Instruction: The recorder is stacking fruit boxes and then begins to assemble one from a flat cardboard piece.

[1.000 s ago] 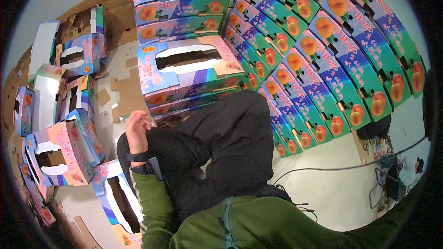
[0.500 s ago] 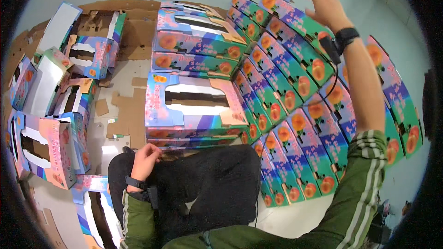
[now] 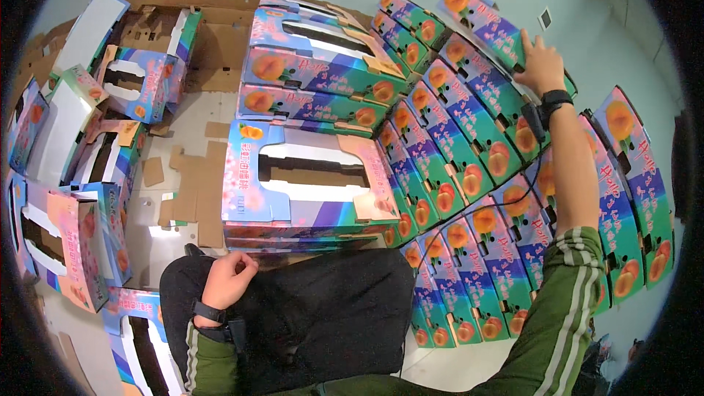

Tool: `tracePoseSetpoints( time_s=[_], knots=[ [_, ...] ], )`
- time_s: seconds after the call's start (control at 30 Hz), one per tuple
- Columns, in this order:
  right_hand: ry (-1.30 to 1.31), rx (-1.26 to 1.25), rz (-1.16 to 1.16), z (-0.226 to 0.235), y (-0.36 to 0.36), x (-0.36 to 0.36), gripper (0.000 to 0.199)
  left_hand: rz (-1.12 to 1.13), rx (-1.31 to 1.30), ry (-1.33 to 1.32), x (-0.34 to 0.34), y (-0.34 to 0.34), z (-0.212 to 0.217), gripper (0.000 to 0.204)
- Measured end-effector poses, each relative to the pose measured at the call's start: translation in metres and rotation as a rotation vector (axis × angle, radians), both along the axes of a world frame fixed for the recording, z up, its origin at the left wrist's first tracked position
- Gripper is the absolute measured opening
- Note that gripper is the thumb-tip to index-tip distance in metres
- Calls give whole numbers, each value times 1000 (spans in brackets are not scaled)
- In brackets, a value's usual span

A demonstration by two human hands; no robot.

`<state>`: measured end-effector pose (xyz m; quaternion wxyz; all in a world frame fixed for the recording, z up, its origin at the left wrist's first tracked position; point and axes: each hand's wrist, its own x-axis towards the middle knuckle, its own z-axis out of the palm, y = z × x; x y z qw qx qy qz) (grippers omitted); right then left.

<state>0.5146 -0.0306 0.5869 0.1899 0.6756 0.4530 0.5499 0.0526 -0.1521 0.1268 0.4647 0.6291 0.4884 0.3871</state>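
A big stack of printed boxes [image 3: 447,150], pink, blue and green with peach pictures, fills the right side in slanting rows. In the middle, left of it, stands another stack [image 3: 253,187] of similar boxes, the near top one facing up with a wide cut-out window. On the left, loose boxes [image 3: 77,227] lean on one another at different angles, some showing white panels. The person's dark-clad legs [image 3: 323,315] are at the near middle. Brown cardboard pieces [image 3: 196,183] lie on the floor [image 3: 150,231] between the left boxes and the middle stack.

The top box [image 3: 480,22] sits at the far end of the right stack. The right hand [image 3: 541,64] reaches over its right part, fingers parted; whether this grip pinches the box, I cannot tell. The left hand [image 3: 229,279] is over the left knee, its grip curled in, thumb near forefinger. A thin black cable [image 3: 500,204] crosses the right stack. Dark wristbands [image 3: 209,313] circle both wrists.
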Motion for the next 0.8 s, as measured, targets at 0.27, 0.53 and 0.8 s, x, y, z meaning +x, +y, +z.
tracePoseSetpoints(
  time_s=[0.27, 0.53, 0.8],
  knots=[
    [-102, 0, -89, 17, -1, 9, 103, -8, 14, 61, 2, -2, 5, 20],
    [-4, 6, -202, -11, -2, 23, 91, -17, 67, 170, 1, -6, 8, 25],
    [-5, 84, -245, -16, 0, 25, 70, -24, 79, 205, 1, -7, 6, 24]
  ],
)
